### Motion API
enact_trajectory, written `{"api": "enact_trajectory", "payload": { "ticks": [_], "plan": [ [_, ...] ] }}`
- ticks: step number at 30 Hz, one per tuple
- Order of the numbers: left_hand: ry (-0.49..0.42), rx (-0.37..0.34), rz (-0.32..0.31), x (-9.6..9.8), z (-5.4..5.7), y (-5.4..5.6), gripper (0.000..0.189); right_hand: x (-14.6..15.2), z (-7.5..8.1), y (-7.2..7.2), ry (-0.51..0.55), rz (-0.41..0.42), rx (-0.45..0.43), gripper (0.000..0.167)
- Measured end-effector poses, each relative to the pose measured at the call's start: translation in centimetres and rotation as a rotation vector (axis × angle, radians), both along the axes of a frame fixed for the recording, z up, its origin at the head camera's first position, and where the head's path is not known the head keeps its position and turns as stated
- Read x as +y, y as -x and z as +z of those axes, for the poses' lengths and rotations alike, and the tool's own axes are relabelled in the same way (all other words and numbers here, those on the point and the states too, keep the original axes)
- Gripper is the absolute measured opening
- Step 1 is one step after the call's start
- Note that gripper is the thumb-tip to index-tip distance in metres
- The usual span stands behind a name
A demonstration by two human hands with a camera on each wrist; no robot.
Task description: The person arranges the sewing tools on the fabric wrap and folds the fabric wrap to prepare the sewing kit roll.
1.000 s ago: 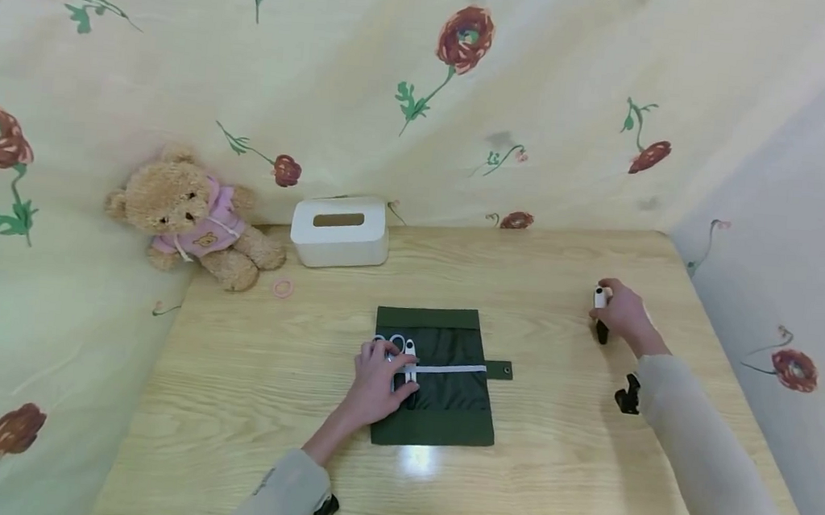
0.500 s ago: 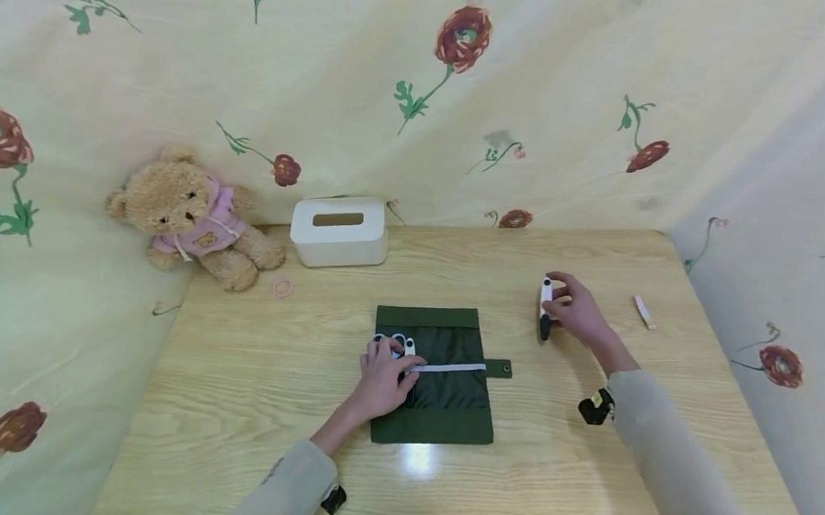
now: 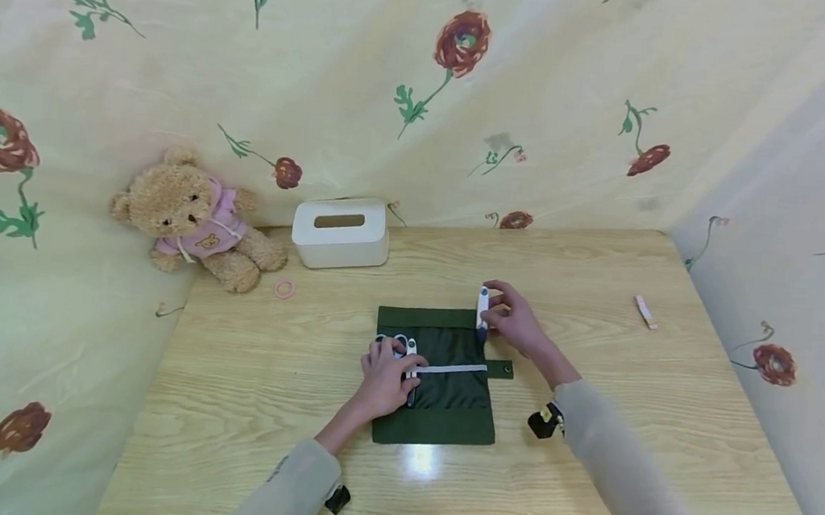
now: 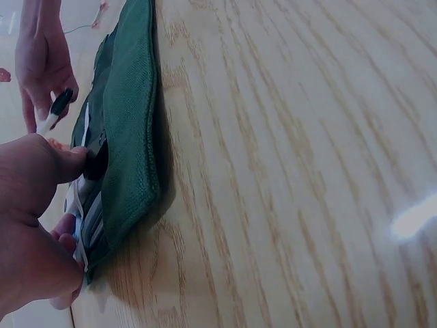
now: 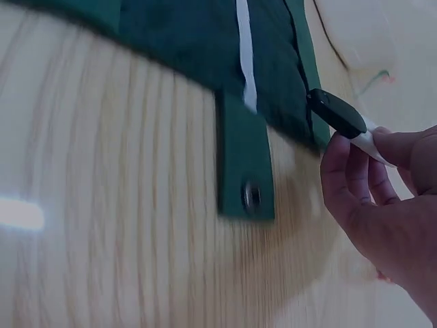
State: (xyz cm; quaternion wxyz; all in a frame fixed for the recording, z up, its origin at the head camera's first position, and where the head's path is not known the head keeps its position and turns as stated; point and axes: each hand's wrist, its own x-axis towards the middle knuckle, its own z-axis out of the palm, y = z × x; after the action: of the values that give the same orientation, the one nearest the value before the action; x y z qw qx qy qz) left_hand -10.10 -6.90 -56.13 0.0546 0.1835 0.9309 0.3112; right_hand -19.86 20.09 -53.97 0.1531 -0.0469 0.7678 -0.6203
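An unrolled dark green tool roll [image 3: 435, 429] lies on the table, a white elastic band [image 3: 451, 368] across its middle. Scissors with pale finger loops [image 3: 400, 341] and a slim white tool with a black end [image 3: 413, 346] lie on its left part. My left hand [image 3: 382, 380] rests over them, with thumb and fingers spread about the band and the white tool; fingers partly hide the scissors. Between thumb and fingers my right hand [image 3: 516, 322] pinches a second slim white tool [image 3: 483, 303], black end [image 5: 338, 113] down, over the roll's upper right corner.
A snap tab [image 3: 500, 369] sticks out from the roll's right side. A white tissue box [image 3: 341, 244] and a teddy bear [image 3: 200, 225] stand at the back left, near a pink ring [image 3: 284, 288]. A small pale pink strip [image 3: 645, 312] lies at the right.
My right hand has carried the slim white tool leftward from the table's right side to the roll's corner, uncovering the pink strip. The left hand stays almost in place.
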Motion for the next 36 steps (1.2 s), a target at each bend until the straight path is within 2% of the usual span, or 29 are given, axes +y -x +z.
{"api": "enact_trajectory", "payload": {
  "ticks": [7, 16, 17, 28, 31, 36],
  "plan": [
    [0.01, -0.031, 0.021, 0.3, 0.1, -0.1, 0.022, -3.8, -0.3, -0.3, 0.009, 0.043, 0.047, 0.054],
    [0.023, -0.049, 0.03, 0.5, -0.1, 0.0, 0.023, -6.4, -1.1, -0.9, -0.03, 0.069, 0.091, 0.053],
    [0.023, -0.052, 0.031, 0.5, -0.1, 0.0, 0.023, -6.7, -0.7, -1.1, -0.033, 0.08, 0.099, 0.053],
    [0.03, -0.046, 0.032, 0.4, 0.1, 0.0, 0.024, -7.8, -0.8, -1.6, -0.125, 0.175, 0.091, 0.051],
    [0.029, -0.049, 0.034, 0.4, 0.1, 0.0, 0.024, -7.7, -0.7, -1.6, -0.138, 0.203, 0.108, 0.051],
    [0.029, -0.042, 0.035, 0.3, 0.0, 0.0, 0.023, -7.7, -0.6, -1.6, -0.221, 0.242, 0.141, 0.049]
  ]
}}
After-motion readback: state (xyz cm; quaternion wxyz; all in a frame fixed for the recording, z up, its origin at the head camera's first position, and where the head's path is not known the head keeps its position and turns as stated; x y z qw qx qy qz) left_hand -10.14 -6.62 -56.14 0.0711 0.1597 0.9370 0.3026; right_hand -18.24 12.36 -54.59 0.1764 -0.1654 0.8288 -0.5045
